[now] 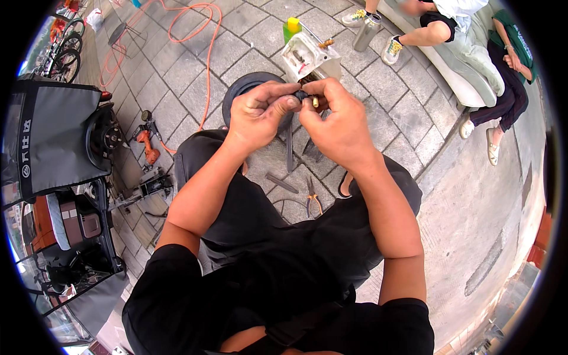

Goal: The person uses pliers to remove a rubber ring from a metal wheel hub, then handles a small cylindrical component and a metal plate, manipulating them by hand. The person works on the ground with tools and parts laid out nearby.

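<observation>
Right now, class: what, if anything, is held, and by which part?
The left hand and right hand pinch a small dark piece between their fingertips; which part they grip cannot be told.

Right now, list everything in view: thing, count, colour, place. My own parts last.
black part: 1, black, held at centre
brass piece: 1, brass, right of black part
container: 1, white, beyond black part
bottle-like item: 1, yellow and green, behind container
flask: 1, silver, right of container
round item: 1, black, left of container
hose: 1, orange, upper left
power tool: 1, orange and black, left
flat bars: at least 2, dark, below black part
pliers: 1, black and orange, below bars
vehicle: 1, grey panels, far left
bicycles: at least 2, dark, upper left
sofa: 1, pale grey-green, upper right
people: 2, white and green tops, upper right
paving: grey, underneath
left hand: 1, bare, at black part
right hand: 1, bare, at black part
legs: 2, dark trousers, lower centre
</observation>
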Motion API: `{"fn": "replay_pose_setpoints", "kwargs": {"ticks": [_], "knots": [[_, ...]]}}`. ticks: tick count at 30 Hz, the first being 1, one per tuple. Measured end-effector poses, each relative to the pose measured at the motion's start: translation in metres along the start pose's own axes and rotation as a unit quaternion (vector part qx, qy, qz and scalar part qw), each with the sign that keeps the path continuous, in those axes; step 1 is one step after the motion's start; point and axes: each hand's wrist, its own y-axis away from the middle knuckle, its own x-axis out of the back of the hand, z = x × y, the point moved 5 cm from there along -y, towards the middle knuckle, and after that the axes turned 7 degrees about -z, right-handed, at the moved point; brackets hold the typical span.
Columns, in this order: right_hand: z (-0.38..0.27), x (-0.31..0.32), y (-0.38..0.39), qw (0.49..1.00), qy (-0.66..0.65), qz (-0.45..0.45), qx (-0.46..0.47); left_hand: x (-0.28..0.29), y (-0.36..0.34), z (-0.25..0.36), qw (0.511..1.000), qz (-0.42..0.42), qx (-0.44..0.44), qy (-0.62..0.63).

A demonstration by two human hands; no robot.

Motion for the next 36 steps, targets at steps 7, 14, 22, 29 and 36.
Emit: {"fn": "replay_pose_setpoints", "kwargs": {"ticks": [7, 14, 22, 29, 36], "knots": [[-0.004, 0.002, 0.002, 0.996, 0.052, 0.01, 0.073, 0.002, -0.002, -0.004, 1.0, -0.015, 0.024, 0.007], [-0.003, 0.006, 0.006, 0.995, 0.054, 0.007, 0.087, 0.001, -0.005, 0.014, 0.979, -0.06, -0.127, -0.147], [0.012, 0.005, 0.006, 0.999, -0.035, -0.032, 0.007, -0.004, -0.001, 0.03, 0.949, -0.068, -0.197, -0.238], [0.013, 0.003, 0.004, 0.991, -0.119, -0.022, -0.057, -0.006, -0.005, 0.03, 0.965, -0.058, -0.178, -0.183], [0.009, 0.003, 0.006, 0.992, -0.118, -0.037, -0.033, 0.0, -0.005, 0.011, 0.992, -0.118, -0.031, -0.016]]}}
